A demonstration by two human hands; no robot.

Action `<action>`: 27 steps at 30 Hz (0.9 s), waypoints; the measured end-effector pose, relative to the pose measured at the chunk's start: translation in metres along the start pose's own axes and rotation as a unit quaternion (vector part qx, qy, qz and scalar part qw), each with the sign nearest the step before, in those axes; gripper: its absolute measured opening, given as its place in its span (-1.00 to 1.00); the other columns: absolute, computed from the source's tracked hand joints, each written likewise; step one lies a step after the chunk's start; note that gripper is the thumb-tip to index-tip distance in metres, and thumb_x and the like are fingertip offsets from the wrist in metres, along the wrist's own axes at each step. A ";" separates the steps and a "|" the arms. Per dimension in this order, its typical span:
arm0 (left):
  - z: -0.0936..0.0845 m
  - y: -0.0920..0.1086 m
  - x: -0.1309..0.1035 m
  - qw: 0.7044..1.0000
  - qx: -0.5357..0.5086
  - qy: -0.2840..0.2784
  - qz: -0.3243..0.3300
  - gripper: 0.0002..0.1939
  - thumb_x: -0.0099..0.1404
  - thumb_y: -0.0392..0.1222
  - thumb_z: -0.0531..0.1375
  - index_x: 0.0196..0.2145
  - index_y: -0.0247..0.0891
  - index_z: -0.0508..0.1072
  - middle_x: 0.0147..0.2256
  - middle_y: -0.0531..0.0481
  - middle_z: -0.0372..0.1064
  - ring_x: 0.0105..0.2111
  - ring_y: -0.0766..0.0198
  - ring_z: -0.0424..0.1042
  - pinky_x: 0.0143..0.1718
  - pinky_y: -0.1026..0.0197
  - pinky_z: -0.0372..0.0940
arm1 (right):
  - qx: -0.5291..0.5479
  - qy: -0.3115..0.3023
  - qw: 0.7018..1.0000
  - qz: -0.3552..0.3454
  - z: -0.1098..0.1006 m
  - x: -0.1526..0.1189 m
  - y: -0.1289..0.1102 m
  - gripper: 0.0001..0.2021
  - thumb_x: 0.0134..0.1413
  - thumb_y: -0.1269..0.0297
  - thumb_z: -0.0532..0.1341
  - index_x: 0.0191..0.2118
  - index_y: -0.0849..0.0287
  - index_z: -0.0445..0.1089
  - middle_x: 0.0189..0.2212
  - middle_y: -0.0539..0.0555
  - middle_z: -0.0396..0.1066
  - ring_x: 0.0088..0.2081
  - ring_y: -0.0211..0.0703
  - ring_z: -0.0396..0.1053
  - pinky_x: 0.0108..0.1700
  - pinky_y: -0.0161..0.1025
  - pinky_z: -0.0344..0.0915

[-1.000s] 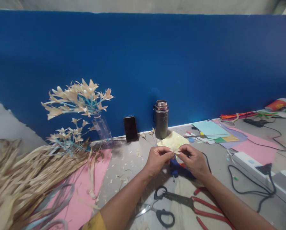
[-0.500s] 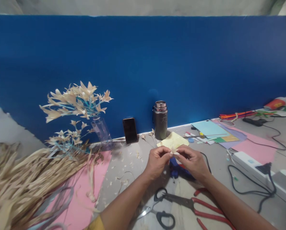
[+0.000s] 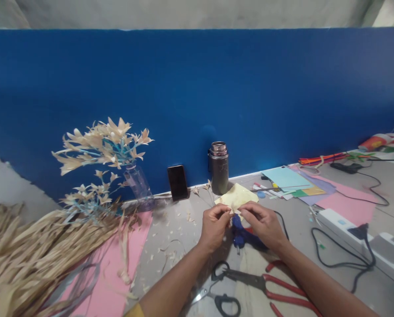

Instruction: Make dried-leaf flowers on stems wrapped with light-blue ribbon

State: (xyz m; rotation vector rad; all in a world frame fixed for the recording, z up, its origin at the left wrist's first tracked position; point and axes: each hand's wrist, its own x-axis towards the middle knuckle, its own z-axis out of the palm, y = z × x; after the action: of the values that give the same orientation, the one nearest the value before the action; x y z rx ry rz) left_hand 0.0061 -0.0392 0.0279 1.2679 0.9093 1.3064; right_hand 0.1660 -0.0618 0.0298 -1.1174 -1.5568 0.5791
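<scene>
- Along the far edge of your grey worktop (image 3: 296, 220) runs a blue wall (image 3: 170, 88), with paler grey above.
- At its foot stand a phone (image 3: 177, 182), a flask (image 3: 219, 171) and a clear vase (image 3: 139, 187) of pale flowers (image 3: 101, 143).
- To your left, dry strips (image 3: 45, 246) overlap a pink sheet (image 3: 114, 268); scraps (image 3: 190, 216) dot the middle.
- To your right lie coloured papers (image 3: 347, 204) and a power strip (image 3: 337, 220).
- Nearest you: scissors (image 3: 228, 305) and shears (image 3: 250, 278).
- Your left hand (image 3: 214, 226) and right hand (image 3: 265, 222) pinch a pale piece (image 3: 236, 210) between them, each grip closed on it, above the glue gun (image 3: 239, 231).
</scene>
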 end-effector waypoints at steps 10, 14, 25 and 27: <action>-0.003 -0.010 -0.001 0.998 0.046 -0.031 0.034 -0.84 0.12 -0.15 0.31 -0.49 -0.31 0.55 -0.48 0.04 0.36 -0.60 0.43 0.24 -0.56 0.33 0.14 | 0.016 -0.034 0.998 0.053 -0.003 0.001 -0.001 -0.66 0.17 0.06 0.17 -0.52 0.15 0.36 -0.58 -0.05 0.32 -0.48 -0.21 0.25 -0.39 -0.31 0.20; -0.003 -0.012 -0.001 0.998 0.008 -0.060 -0.027 -0.74 0.15 -0.06 0.30 -0.36 -0.35 0.58 -0.52 -0.02 0.44 -0.64 0.40 0.26 -0.56 0.30 0.15 | 0.008 -0.030 0.997 0.067 -0.002 0.002 -0.002 -0.69 0.15 0.10 0.17 -0.53 0.15 0.38 -0.59 -0.04 0.34 -0.49 -0.22 0.25 -0.40 -0.30 0.20; -0.010 -0.013 0.008 0.987 -0.134 -0.039 -0.078 -0.61 0.19 0.11 0.23 -0.51 -0.21 0.19 -0.64 0.12 0.30 -0.70 0.42 0.21 -0.61 0.34 0.09 | 0.220 -0.029 0.959 0.176 -0.004 0.003 0.002 -0.63 0.01 -0.02 0.32 -0.55 0.15 0.30 -0.68 -0.12 0.11 -0.62 -0.34 -0.01 -0.58 -0.33 -0.05; -0.013 -0.014 0.011 0.988 -0.125 -0.028 -0.080 -0.56 0.22 0.15 0.18 -0.57 -0.18 0.14 -0.71 0.16 0.18 -0.74 0.41 0.15 -0.64 0.33 0.06 | 0.270 -0.037 0.942 0.197 -0.003 0.003 0.005 -0.60 -0.02 -0.05 0.35 -0.55 0.15 0.27 -0.68 -0.14 0.07 -0.62 -0.36 -0.05 -0.58 -0.34 -0.10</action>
State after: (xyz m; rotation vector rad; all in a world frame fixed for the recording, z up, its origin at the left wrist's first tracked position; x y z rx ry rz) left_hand -0.0033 -0.0246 0.0143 1.0097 0.7647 1.2108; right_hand 0.1703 -0.0575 0.0279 -0.9815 -1.1263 1.2464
